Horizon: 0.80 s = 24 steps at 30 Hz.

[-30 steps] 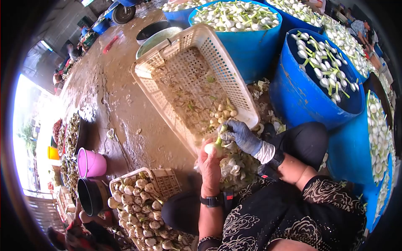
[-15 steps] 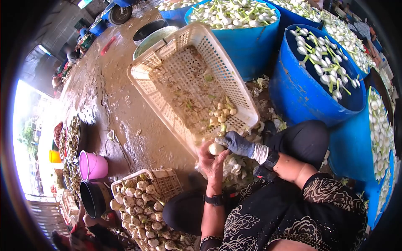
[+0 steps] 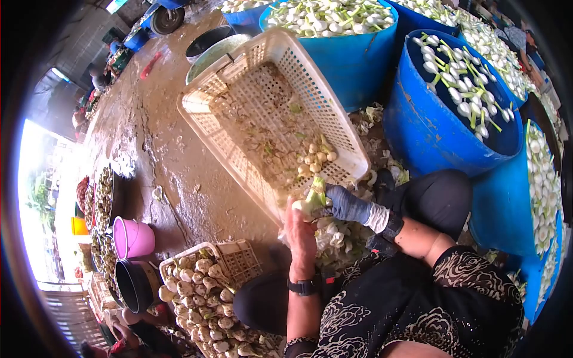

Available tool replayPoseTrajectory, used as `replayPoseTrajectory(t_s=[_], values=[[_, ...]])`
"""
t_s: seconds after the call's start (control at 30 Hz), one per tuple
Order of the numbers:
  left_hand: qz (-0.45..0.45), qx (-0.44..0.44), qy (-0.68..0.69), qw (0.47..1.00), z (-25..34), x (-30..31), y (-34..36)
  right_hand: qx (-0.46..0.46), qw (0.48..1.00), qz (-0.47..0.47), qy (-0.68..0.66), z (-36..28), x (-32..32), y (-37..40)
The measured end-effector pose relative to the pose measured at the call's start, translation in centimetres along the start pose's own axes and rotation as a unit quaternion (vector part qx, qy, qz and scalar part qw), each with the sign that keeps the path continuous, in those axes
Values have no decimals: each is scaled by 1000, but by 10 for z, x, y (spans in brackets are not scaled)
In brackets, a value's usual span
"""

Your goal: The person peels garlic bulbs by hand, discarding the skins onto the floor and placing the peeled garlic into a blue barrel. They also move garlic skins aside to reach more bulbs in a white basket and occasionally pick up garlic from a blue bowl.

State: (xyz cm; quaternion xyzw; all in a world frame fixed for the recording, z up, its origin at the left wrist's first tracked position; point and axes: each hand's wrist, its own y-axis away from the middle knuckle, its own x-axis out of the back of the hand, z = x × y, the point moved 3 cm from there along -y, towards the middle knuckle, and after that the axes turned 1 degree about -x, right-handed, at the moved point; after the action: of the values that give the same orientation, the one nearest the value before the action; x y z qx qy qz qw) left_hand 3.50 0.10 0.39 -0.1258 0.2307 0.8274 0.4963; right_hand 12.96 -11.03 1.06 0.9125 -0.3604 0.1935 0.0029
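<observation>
My bare left hand [image 3: 300, 235] is closed around a pale bulb with a thick green stem [image 3: 313, 196], which looks like fresh garlic. It holds the bulb over the near end of a large cream plastic crate [image 3: 206, 128]. Beside the stem, my gloved right hand [image 3: 348, 206] has its fingers curled; whatever it grips is hidden. A small pile of trimmed bulbs [image 3: 316, 158] lies in the crate among dirt and root scraps. White peelings [image 3: 334, 238] lie below my hands.
A smaller crate [image 3: 242, 259] heaped with unpeeled bulbs [image 3: 203, 298] stands by my left knee. To the right, blue tubs [image 3: 439, 128] hold white bulbs with green stems. A pink bucket [image 3: 132, 238] and a black bucket [image 3: 136, 283] stand left on the wet floor [image 3: 149, 161].
The bulb has turned in my left hand, so its green stem now shows broad and upright. My right hand has drawn slightly right, off the bulb's top.
</observation>
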Motion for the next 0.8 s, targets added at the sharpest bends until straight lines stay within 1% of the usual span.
replayPoseTrajectory(t_s=[0.03, 0.07, 0.1, 0.17, 0.2, 0.23, 0.27, 0.3, 0.33, 0.37, 0.4, 0.43, 0.47, 0.5, 0.53, 0.57, 0.6, 0.63, 0.67, 0.7, 0.73, 0.77, 0.8], values=[[5, -28, -13, 1000, 3, -11, 5, -35, 982, 32, -182, 2, -3, 2], [17, -45, -73, 996, 6, -19, 9, 5, 983, 62, -173, 10, -7, 3], [15, -45, -72, 996, 7, -16, 7, 4, 983, 63, -172, 16, -9, 4], [-1, 3, -97, 995, 6, -6, 6, 22, 995, 72, -64, 15, -9, 5], [-20, -5, -75, 997, 4, -4, 4, -39, 990, 62, -123, 19, -8, 6], [-19, -5, -76, 997, 0, 2, 1, -39, 990, 62, -124, 11, -2, 6], [-76, 58, 53, 994, -7, 5, -1, -132, 970, 65, -194, 10, 3, 7], [-130, 120, 181, 967, -13, 7, -2, -223, 937, 66, -259, 10, 4, 10], [-156, 117, 150, 969, -10, 7, -4, -192, 940, 85, -268, 6, 5, 9], [-155, 117, 150, 970, -12, 3, -4, -192, 940, 84, -269, 5, 5, 8], [-64, 82, 108, 989, -14, 3, -5, -191, 930, 97, -298, 3, 5, 8], [27, 47, 65, 996, -10, 3, -5, -189, 920, 111, -326, 2, 4, 7], [38, 26, 43, 998, -2, -2, -2, -189, 920, 111, -326, 3, 3, 6], [38, 27, 42, 998, -5, -2, -2, -143, 945, 124, -267, 0, 4, 6], [43, -15, -18, 999, -6, -1, -2, -97, 964, 136, -206, -2, 5, 5], [47, -57, -79, 994, -5, -1, -2, -97, 964, 136, -206, 2, 5, 5], [71, -33, -43, 996, 3, -5, 0, -94, 976, 143, -137, 8, 5, 4], [71, -32, -43, 996, 5, -5, 2, -92, 982, 148, -68, 13, 5, 3], [41, -27, 24, 999, 6, -6, 3, -55, 980, 186, 45, 17, 10, 2], [9, -23, 90, 996, 7, -5, 3, -55, 980, 186, 45, 23, 12, 0], [-85, 27, 147, 985, 12, -5, 7, -85, 976, 160, 119, 28, 16, -2], [-88, 26, 146, 985, 14, -6, 7, -114, 965, 134, 193, 32, 22, -3], [-55, 37, 126, 990, 12, -5, 10, -171, 971, -6, 168, 41, 23, -1]])
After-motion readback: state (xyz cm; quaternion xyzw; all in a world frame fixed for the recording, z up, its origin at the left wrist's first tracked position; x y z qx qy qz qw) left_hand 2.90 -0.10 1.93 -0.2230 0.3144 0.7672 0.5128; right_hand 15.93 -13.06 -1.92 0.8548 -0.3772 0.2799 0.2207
